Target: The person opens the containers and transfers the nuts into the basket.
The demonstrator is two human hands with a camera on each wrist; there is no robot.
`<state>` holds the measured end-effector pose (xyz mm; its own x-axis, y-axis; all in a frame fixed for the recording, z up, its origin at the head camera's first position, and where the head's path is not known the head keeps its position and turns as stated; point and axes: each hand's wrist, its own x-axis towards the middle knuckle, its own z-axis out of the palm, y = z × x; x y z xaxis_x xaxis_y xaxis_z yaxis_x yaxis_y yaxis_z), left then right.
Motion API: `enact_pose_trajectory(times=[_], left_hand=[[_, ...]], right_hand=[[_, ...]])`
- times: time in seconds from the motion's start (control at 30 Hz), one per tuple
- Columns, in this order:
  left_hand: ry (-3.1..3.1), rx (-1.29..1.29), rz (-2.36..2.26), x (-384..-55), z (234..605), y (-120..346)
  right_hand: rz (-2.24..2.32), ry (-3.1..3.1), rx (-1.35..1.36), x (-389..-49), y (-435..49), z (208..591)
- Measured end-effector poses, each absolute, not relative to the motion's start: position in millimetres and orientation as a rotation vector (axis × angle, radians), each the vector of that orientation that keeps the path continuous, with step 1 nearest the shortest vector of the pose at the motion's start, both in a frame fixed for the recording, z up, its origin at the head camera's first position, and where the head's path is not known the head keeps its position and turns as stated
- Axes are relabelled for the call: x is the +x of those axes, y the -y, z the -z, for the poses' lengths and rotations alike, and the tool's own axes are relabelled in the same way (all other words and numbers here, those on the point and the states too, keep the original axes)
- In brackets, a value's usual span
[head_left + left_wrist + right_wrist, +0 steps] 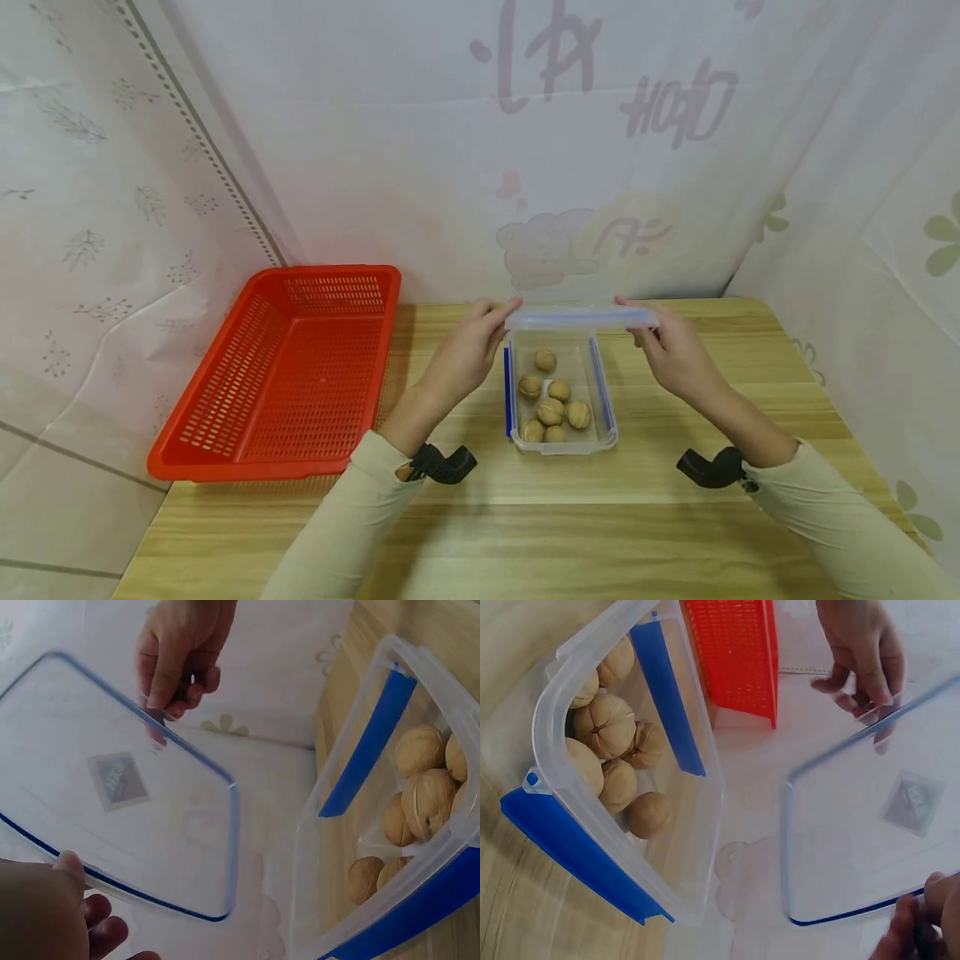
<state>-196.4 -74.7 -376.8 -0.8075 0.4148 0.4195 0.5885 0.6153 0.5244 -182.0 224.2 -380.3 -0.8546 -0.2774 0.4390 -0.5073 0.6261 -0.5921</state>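
In the head view, the left hand [474,346] and right hand [675,350] are pinching the lid [581,317] at opposite sides, each grip closing thumb and fingers on its edge. The lid is hovering by the far end of the container [562,450], which is sitting on the bench [555,542], holding walnuts [550,412]. Raising both sides equally should be preventing twist.

In the left wrist view, a blue seal [234,847] is bordering the clear, round-cornered lid.

In the right wrist view, ridged, roundish walnuts are contrasting with smooth translucent walls.
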Motion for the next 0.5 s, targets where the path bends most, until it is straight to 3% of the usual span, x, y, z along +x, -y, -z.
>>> enact_pose_trajectory(times=[0.17,0.5], left_hand=[[2.486,-0.840,1.072,-198.1,377.3,73.6],[2.485,-0.720,1.736,-199.3,369.6,65.2]], right_hand=[[-0.993,2.487,0.626,-184.4,-223.9,379.7],[-1.282,2.601,0.538,-182.9,-224.1,369.0]])
